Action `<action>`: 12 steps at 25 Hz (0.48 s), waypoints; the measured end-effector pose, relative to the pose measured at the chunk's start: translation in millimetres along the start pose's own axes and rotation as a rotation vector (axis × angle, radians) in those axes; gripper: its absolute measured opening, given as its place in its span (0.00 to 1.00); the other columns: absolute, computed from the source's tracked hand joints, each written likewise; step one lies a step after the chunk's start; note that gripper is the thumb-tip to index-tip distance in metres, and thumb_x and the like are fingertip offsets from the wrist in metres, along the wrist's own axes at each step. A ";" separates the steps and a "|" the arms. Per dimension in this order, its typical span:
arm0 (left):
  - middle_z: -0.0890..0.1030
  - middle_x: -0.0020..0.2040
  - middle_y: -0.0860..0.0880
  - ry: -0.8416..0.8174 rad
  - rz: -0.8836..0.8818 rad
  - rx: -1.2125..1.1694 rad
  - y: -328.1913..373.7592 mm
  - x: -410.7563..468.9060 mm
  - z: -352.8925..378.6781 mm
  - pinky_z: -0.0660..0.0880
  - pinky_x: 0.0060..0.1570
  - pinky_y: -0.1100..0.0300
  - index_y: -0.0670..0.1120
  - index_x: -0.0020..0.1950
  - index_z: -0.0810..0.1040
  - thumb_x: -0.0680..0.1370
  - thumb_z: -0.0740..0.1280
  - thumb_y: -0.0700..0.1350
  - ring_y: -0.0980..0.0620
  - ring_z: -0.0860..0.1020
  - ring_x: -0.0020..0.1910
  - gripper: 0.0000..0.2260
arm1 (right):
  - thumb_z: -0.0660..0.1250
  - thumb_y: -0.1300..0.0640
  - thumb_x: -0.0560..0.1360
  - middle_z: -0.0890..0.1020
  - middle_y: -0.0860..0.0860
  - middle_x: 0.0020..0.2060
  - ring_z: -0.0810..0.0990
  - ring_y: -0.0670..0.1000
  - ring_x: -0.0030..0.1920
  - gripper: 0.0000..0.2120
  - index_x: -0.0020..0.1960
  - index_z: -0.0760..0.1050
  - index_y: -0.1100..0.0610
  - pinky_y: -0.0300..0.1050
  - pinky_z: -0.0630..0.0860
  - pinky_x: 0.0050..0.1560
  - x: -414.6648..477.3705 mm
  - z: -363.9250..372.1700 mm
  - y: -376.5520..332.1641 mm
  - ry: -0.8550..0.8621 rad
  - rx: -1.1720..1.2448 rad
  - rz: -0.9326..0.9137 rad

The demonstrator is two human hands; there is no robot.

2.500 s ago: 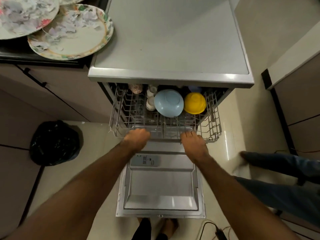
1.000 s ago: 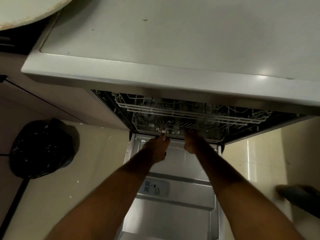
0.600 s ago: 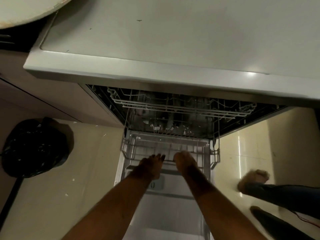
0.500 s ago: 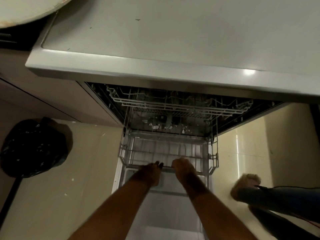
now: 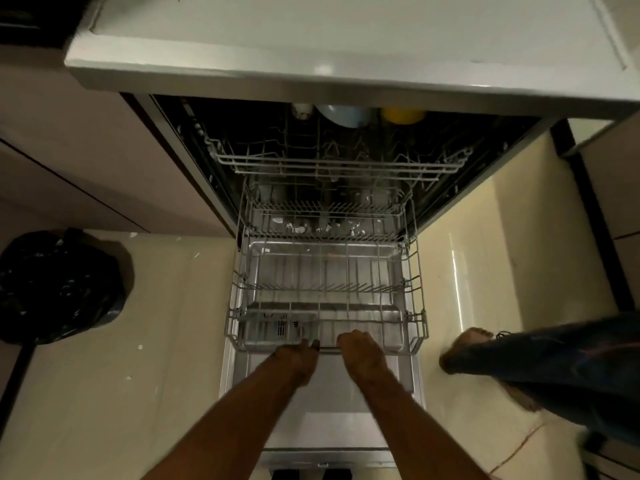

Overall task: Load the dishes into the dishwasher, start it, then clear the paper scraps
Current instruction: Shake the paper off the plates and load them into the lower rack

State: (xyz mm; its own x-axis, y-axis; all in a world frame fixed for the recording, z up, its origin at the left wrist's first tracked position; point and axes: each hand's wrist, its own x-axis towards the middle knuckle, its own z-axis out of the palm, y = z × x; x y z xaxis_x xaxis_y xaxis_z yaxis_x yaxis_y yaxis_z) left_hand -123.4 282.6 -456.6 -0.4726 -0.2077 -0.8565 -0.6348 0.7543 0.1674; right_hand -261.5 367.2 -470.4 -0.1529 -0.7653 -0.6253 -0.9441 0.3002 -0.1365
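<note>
So the lower rack (image 5: 325, 292) was sitting out over the open dishwasher door (image 5: 322, 420), bare wire, not a single dish in it that I could see. Your left hand (image 5: 296, 358) and right hand (image 5: 363, 355) were side by side on its front rail at 6 o'clock. The fingers were curled over the wire and gripping it, though most of each fingertip was tucked out of sight.

At the rack's 12 o'clock end there were little white paper scraps (image 5: 322, 227). I couldn't tell if they lay on the wires or on the tub floor underneath. Above that, the upper rack (image 5: 339, 164) sat back in the tub, with a blue bowl (image 5: 343, 116) and a yellow bowl (image 5: 403, 115) just peeking out under the tabletop (image 5: 311, 36) edge.

My read: you were in the loading step, getting the bottom rack ready for dishes. The next move looks like letting go and fetching whatever's left to load (none of it in view here), then slotting it upright between the tines. I'd deal with those scraps before starting a wash.

Further out there was a black bin bag (image 5: 55, 285) on the floor at 9 o'clock and someone's bare foot (image 5: 465, 344) at 3 o'clock.
</note>
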 end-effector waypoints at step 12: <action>0.38 0.84 0.45 -0.091 -0.128 -0.240 27.0 -25.3 44.3 0.70 0.73 0.44 0.52 0.84 0.37 0.76 0.70 0.31 0.38 0.61 0.79 0.50 | 0.76 0.61 0.74 0.82 0.58 0.55 0.83 0.57 0.56 0.15 0.61 0.81 0.58 0.48 0.80 0.54 -36.9 25.5 -5.1 0.126 0.081 0.031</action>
State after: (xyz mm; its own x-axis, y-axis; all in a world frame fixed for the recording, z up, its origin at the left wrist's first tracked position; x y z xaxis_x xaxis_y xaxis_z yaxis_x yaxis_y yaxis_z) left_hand -101.5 335.8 -452.0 -0.3294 -0.2271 -0.9165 -0.8175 0.5542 0.1565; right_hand -243.6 408.4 -466.2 -0.2215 -0.8189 -0.5295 -0.9127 0.3654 -0.1832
